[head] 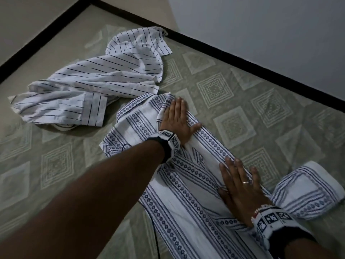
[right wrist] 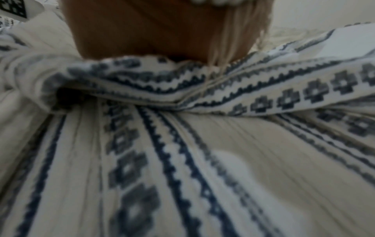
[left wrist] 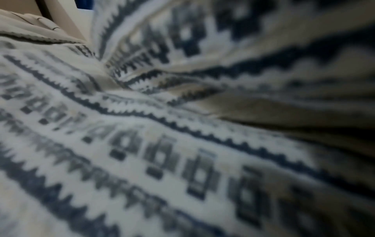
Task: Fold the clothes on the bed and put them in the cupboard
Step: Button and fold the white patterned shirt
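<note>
A white shirt with blue patterned bands (head: 188,199) lies spread on the bed, one side folded inward and a sleeve (head: 306,193) sticking out at the right. My left hand (head: 177,118) presses flat on its upper part near the collar, fingers straight. Flat on the folded edge lower down rests my right hand (head: 237,184), fingers spread, a ring on one. The patterned shirt (left wrist: 162,144) fills the left wrist view, blurred, with no fingers showing. The right wrist view shows the patterned shirt (right wrist: 223,160) under the heel of my right hand (right wrist: 162,28).
A white shirt with thin dark stripes (head: 89,81) lies crumpled at the upper left of the bed. The bed sheet (head: 233,86) is grey-green with square motifs. A dark bed edge (head: 242,66) runs along the pale wall at the back.
</note>
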